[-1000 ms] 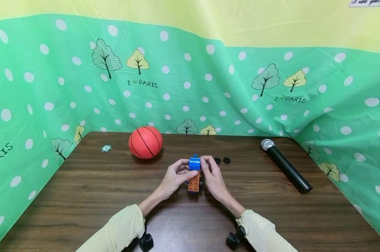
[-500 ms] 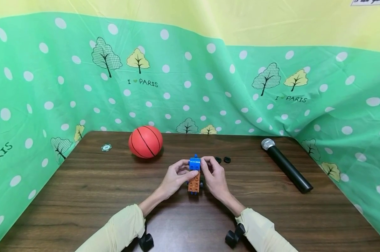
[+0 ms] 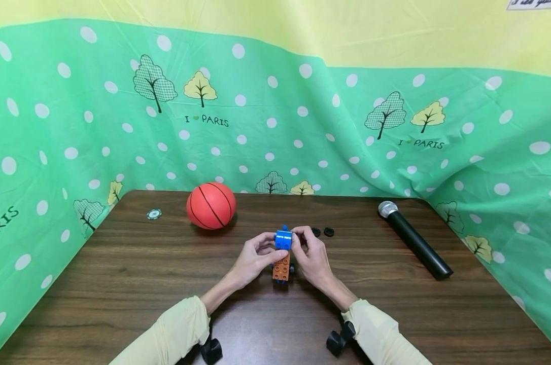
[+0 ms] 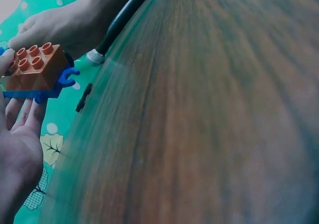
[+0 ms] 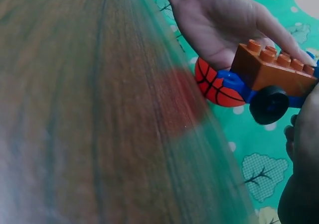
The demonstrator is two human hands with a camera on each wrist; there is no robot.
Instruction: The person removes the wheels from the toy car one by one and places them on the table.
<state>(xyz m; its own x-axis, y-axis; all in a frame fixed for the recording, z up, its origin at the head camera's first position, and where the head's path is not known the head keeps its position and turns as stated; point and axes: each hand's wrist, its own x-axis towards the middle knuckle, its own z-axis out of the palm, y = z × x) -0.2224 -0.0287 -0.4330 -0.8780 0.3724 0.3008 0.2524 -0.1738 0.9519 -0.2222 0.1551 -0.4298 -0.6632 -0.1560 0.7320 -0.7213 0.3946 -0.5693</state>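
A building-block car [image 3: 281, 267] is held up over the table in both hands. It has an orange studded brick [image 4: 35, 67], a blue base and a blue block [image 3: 283, 240] at its far end. A black wheel [image 5: 269, 105] sits on its right side near the closer end. My left hand [image 3: 253, 257] grips the car from the left, thumb on top and fingers beneath. My right hand [image 3: 313, 257] has bent fingers, the tips pinching at the right side of the blue far end. Whatever lies between those fingertips is hidden.
Two small black wheels [image 3: 322, 232] lie just beyond the right hand. A red basketball [image 3: 211, 206] stands at the back left, with a poker chip [image 3: 154, 214] left of it. A black microphone [image 3: 415, 241] lies on the right. Green patterned cloth [image 3: 257, 126] hangs behind the table.
The blue end of the car has shifted slightly right and toward me, tilting a little. Both hands keep nearly the same place and hold.
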